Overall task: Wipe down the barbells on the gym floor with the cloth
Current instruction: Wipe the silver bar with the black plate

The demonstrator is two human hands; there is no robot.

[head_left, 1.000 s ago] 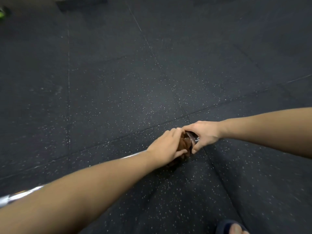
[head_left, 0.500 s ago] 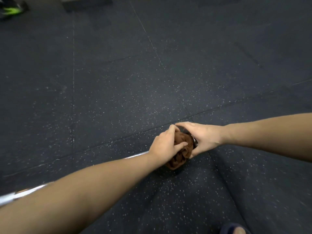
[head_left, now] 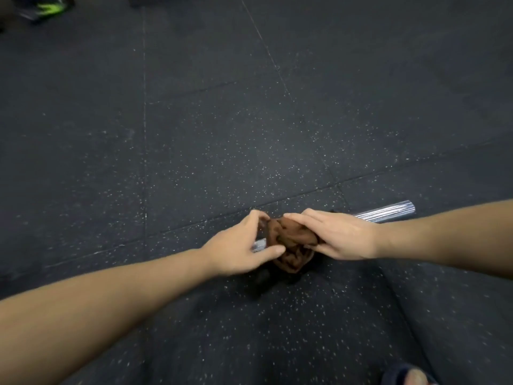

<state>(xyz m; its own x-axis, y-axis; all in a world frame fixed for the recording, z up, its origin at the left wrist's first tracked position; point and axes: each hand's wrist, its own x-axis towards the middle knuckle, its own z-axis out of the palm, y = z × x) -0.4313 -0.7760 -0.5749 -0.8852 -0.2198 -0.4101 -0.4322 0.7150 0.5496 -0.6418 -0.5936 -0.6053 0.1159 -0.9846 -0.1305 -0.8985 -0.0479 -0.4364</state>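
Head view: barbell (head_left: 388,211) lies flat on gym floor (head_left: 194,134), chrome end poking out past right wrist. Brown cloth (head_left: 291,245) bunched around bar between both hands, likely wrapped so a slide cleans all sides at once. Right hand (head_left: 341,237) lies over cloth, fingers nearly straight on top, thumb tucked under, pinching it. Left hand (head_left: 241,251) arched in loose C at cloth's left edge, thumb tip touching cloth; real grip cannot tell.
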